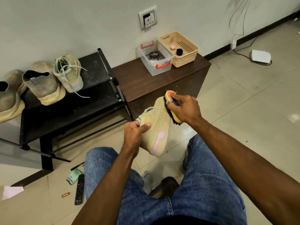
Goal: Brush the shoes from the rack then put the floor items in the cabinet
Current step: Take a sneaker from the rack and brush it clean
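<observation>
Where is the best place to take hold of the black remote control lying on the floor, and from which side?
Probably across the narrow middle of the remote control, coming from above: it lies flat on the floor, long and slim, with its long sides free for a pinch.

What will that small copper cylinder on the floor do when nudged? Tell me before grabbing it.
The copper cylinder lies on its side on smooth glossy tile, so it will probably roll. It looks small and likely light. Being so slim, it may slip from the fingers; pinching it seems safer.

Home entryway corner: shoe rack (97, 75), low wooden cabinet (146, 78), wall socket (147, 17), tiled floor (243, 98).
</observation>
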